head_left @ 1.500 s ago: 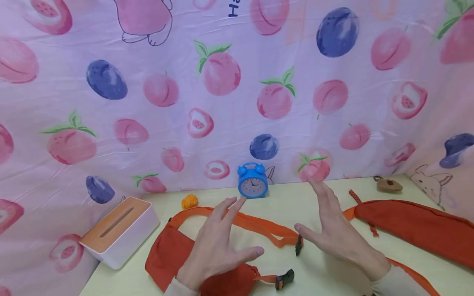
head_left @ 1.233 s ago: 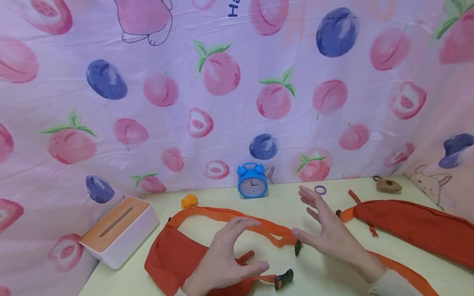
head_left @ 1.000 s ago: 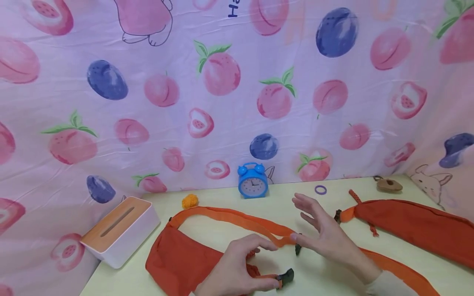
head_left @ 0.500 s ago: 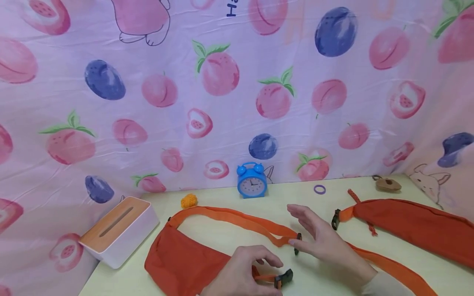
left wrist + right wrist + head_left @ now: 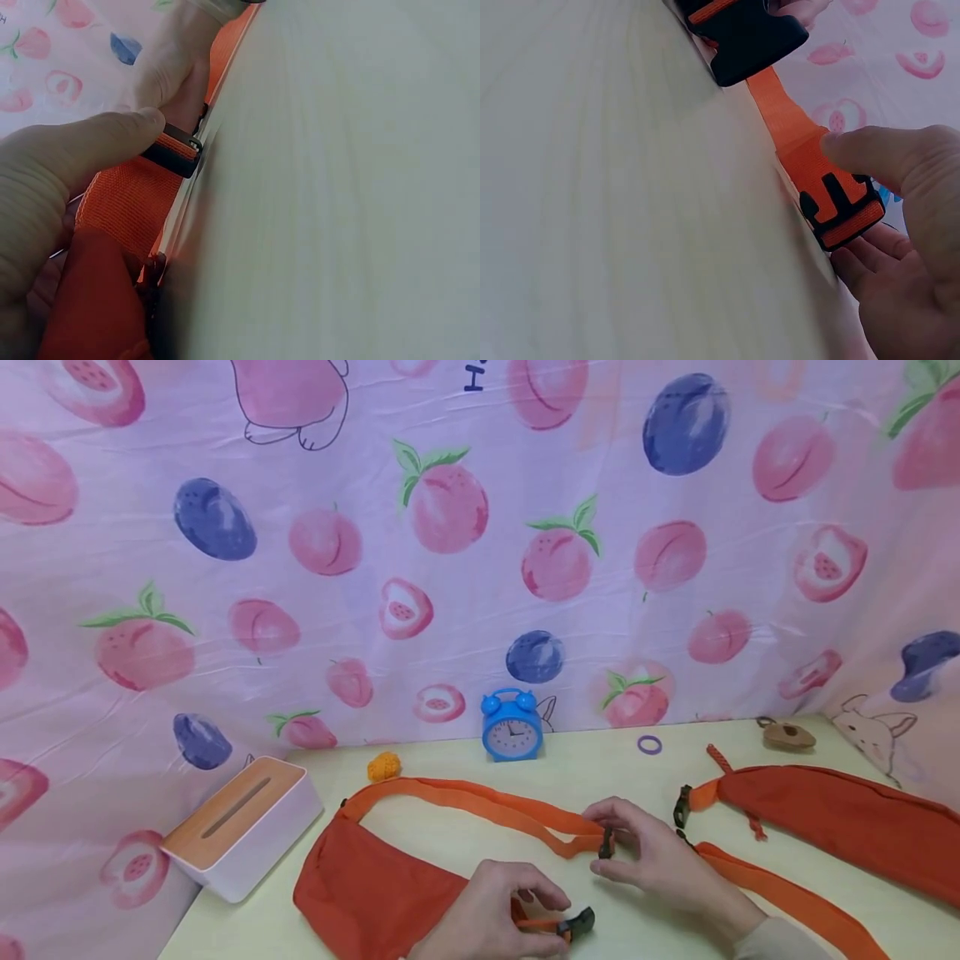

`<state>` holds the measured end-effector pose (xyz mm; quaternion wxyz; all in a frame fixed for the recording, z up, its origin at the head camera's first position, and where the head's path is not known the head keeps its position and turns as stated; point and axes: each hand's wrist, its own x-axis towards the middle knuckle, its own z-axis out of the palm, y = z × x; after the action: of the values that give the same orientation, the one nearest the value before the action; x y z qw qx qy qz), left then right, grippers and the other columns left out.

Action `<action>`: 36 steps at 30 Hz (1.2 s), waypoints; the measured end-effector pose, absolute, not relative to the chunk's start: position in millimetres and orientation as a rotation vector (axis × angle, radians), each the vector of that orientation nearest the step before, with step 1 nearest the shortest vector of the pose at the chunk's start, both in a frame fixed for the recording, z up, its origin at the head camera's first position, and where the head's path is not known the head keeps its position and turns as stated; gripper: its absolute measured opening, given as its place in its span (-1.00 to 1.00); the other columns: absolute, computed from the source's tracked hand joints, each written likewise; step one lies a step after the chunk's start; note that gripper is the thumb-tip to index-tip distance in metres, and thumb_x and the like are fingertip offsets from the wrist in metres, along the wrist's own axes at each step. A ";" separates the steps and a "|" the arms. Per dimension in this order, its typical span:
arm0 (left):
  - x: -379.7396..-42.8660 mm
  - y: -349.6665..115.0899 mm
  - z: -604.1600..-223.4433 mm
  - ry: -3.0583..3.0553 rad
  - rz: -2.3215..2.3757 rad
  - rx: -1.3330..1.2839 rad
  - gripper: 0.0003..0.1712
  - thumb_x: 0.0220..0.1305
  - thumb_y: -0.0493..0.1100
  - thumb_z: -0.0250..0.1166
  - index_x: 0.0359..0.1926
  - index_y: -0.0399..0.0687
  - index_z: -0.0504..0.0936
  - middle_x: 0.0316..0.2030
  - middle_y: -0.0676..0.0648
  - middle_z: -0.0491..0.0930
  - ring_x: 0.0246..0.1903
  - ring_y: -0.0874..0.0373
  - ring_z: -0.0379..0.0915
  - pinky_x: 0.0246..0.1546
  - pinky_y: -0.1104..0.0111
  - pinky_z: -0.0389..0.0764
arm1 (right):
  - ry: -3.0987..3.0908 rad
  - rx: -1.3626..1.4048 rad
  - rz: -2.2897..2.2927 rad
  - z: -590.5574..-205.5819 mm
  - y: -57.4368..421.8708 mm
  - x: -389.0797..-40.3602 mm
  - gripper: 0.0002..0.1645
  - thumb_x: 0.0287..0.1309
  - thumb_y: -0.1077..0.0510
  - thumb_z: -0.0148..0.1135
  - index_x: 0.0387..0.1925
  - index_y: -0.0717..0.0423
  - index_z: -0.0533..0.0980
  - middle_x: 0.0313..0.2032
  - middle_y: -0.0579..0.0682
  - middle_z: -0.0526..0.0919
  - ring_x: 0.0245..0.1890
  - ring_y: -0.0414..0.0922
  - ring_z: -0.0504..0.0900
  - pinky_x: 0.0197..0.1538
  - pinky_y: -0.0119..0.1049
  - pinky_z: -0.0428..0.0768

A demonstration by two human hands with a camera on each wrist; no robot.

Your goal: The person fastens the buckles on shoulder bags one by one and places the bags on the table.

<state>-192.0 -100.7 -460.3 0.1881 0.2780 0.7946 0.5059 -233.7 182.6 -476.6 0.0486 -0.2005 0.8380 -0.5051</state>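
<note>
A red waist bag (image 5: 375, 877) lies at the left with its orange strap (image 5: 465, 802) spread on the table. My left hand (image 5: 495, 910) curves about the short strap end beside the black socket buckle (image 5: 576, 925), and a gap shows between thumb and index finger. In the left wrist view its thumb is near that buckle (image 5: 174, 150). My right hand (image 5: 652, 860) has thumb and fingers on either side of the black prong buckle (image 5: 606, 842). Its thumb lies over the orange webbing in the right wrist view, near the prong buckle (image 5: 844, 210); a firm pinch does not show.
A second red bag (image 5: 840, 818) with an orange strap (image 5: 787, 893) lies at the right. Along the back are a blue alarm clock (image 5: 512, 731), an orange ball (image 5: 384, 767), a purple ring (image 5: 649, 744) and a brown pouch (image 5: 787, 736). A tissue box (image 5: 243, 827) stands left.
Both hands have come down from above the table. My left hand has moved right and toward the socket buckle; my right hand has lowered around the prong buckle. The bags stay put.
</note>
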 end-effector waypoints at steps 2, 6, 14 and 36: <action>-192.0 -100.5 -461.3 2.254 1.419 0.829 -0.70 0.18 -0.04 0.58 -0.05 0.23 0.80 -0.21 0.24 0.76 -0.22 0.28 0.68 -0.21 0.41 0.70 | 2.563 -0.633 -1.527 -478.9 184.7 -234.9 -0.39 0.13 0.01 0.58 0.18 -0.17 0.52 0.17 -0.16 0.63 0.24 -0.09 0.57 0.39 0.04 0.45; -192.0 -100.5 -463.0 2.247 1.425 0.842 -0.74 0.19 -0.05 0.57 -0.07 0.21 0.81 -0.24 0.25 0.76 -0.25 0.29 0.69 -0.23 0.41 0.70 | 2.560 -0.661 -1.513 -482.1 188.2 -236.0 -0.45 0.10 0.02 0.60 0.11 -0.19 0.56 0.08 -0.18 0.63 0.11 -0.11 0.62 0.31 -0.08 0.55; -192.8 -99.9 -464.9 2.274 1.385 0.884 -0.83 0.22 -0.06 0.55 -0.14 0.26 0.84 -0.33 0.27 0.75 -0.32 0.32 0.65 -0.27 0.43 0.69 | 2.568 -0.680 -1.483 -483.2 190.5 -235.9 -0.48 0.11 0.13 0.59 0.08 -0.20 0.56 0.04 -0.18 0.63 0.04 -0.17 0.66 0.25 -0.14 0.59; -193.4 -97.7 -462.7 2.325 1.293 0.813 -0.84 0.22 -0.03 0.55 -0.16 0.30 0.85 -0.38 0.29 0.74 -0.33 0.34 0.57 -0.32 0.45 0.59 | 2.606 -0.585 -1.517 -480.1 190.3 -236.9 -0.52 0.33 0.32 0.34 0.09 -0.31 0.60 0.02 -0.27 0.71 0.01 -0.16 0.68 0.15 -0.39 0.61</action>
<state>-193.4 -97.7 -462.7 0.1789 0.2875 0.8224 0.4572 -236.9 190.3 -480.1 0.0352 -0.1904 0.8479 -0.4935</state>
